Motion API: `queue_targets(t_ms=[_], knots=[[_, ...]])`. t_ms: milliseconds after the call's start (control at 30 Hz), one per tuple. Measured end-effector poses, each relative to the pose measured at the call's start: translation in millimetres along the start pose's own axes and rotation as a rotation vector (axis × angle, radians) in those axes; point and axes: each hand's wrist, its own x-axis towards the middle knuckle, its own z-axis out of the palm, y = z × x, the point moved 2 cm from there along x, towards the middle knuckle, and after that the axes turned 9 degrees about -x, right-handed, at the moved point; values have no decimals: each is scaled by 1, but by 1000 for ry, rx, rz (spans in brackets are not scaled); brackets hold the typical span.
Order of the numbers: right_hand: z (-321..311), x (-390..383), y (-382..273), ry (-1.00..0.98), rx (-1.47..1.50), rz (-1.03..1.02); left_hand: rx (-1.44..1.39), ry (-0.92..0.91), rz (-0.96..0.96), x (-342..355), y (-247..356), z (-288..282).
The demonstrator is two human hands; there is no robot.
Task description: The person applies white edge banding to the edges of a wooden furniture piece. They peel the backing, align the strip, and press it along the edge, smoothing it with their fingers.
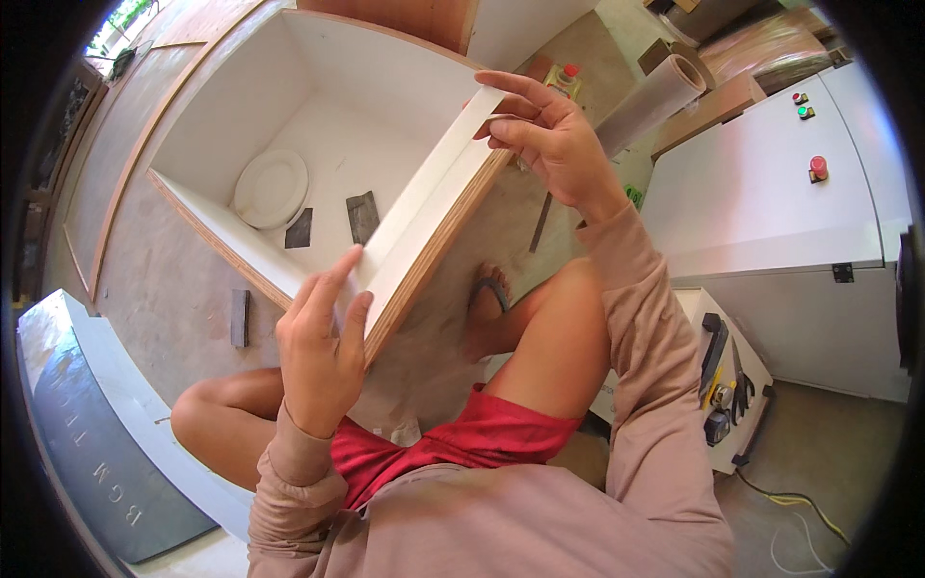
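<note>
A long white strip (434, 173) stretches slantwise along the near right wall of an open white box (414, 250), whose edges show bare plywood layers. At the strip's near end, my left hand (323, 347) has it between thumb and fingers, by the box's near corner. My right hand (549, 144) grips the far end with bent fingers and thumb. Inside the box lie a round white coil or disc (272, 189) and two dark flat pieces, one a dark rectangle (362, 218), the other a smaller dark piece (299, 229).
A dark block (240, 318) lies on the floor left of the box. To the right stand a white cabinet (761, 193) with push buttons, a roll of clear film (655, 101) and a low white case (727, 385) holding hand tools. A dark panel (116, 453) lies at lower left.
</note>
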Motion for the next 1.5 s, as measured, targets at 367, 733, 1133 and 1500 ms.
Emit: queue_targets(t_ms=[367,733,1133,1500], knots=[[-5,-12,-5,118,97,-55,151,205,262,-3,1,10],[3,-9,-4,181,-33,73,150,232,265,-9,-1,6],[-2,-9,-13,169,-493,-90,14,0,142,3,-10,7],[-70,74,-52,-202,-1412,-386,-533,-495,-422,99,-7,3]])
